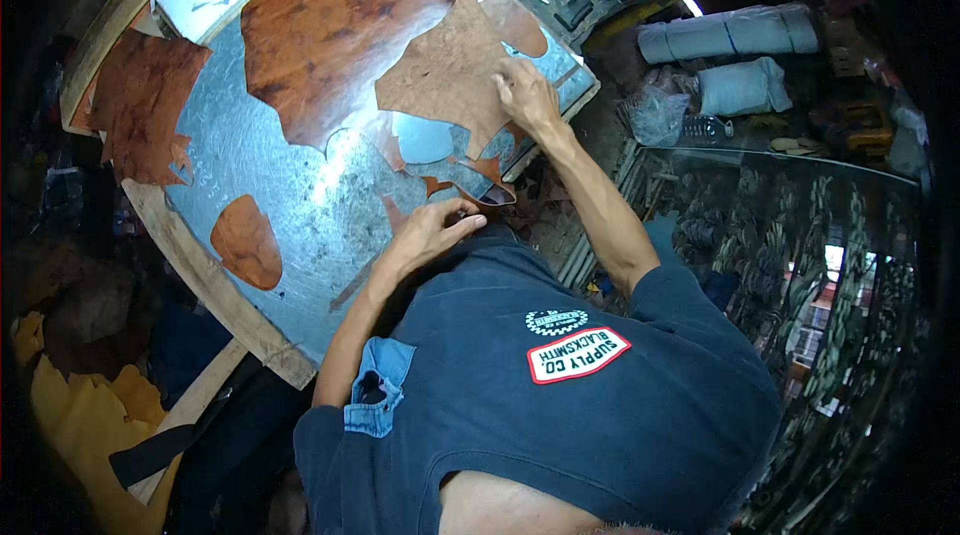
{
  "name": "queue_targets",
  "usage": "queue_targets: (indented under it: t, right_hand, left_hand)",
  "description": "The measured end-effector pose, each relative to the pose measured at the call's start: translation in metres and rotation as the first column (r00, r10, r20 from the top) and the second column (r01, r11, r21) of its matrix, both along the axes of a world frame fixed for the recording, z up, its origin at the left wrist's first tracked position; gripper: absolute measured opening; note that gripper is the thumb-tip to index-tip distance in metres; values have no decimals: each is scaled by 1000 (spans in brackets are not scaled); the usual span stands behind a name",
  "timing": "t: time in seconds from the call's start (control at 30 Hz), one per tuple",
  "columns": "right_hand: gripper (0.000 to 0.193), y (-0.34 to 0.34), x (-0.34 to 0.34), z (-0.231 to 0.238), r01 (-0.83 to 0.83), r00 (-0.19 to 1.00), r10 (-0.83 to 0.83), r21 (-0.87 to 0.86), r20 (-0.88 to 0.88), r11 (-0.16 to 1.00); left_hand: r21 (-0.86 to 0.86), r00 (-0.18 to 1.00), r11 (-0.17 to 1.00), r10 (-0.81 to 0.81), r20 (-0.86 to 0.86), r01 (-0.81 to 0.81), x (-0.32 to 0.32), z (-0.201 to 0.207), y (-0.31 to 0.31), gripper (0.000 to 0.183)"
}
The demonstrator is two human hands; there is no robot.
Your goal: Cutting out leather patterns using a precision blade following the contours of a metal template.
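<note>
A light brown piece of leather (pixel 435 70), its rough side up, lies across a large reddish-brown hide (pixel 330 35) on the metal-topped worktable (pixel 225 125). My right hand (pixel 527 98) is closed, with bent fingers pinching the right edge of the light brown leather. Close to my body, my left hand (pixel 435 235) is curled at the table's near edge. Its thumb and forefinger come together beside a narrow leather scrap (pixel 492 197); what lies between them is hidden.
An oval leather piece (pixel 247 242) and another hide (pixel 150 105) lie at the left. Wooden rails (pixel 215 285) edge the table. Tools (pixel 573 11) crowd its far right corner. Wrapped white rolls (pixel 730 33) lie on the right, above a glass case (pixel 800 195).
</note>
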State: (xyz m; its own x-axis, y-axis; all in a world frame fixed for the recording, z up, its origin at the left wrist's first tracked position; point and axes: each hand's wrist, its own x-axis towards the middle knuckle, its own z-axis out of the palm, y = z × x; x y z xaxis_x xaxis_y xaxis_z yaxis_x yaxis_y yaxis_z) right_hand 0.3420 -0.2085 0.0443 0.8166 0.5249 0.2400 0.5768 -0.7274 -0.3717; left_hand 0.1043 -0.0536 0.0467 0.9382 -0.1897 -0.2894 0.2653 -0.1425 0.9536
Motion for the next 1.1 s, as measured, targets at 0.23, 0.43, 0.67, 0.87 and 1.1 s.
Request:
queue_targets:
  t: [0.23,0.43,0.67,0.87,1.1]
  right_hand:
    - [57,-18,114,-34,143,977,-182,-290,-109,946]
    - [61,-28,125,-32,183,977,-203,-235,-61,955]
    - [45,-21,158,-34,140,978,-157,-128,-136,982]
    - [43,-3,192,-22,227,974,-227,-38,14,973]
    - [60,4,87,-25,-44,995,45,10,-85,999]
  left_hand:
    - [655,789,451,444,425,-607,-3,-44,82,59]
    - [466,629,474,731,264,-747,42,-57,101,81]
    - [-174,120,119,993,7,-977,57,-64,123,72]
    - [-252,4,-74,955,-295,-965,33,-79,166,69]
    - [-25,299,311,885,-358,-950,51,-53,167,13]
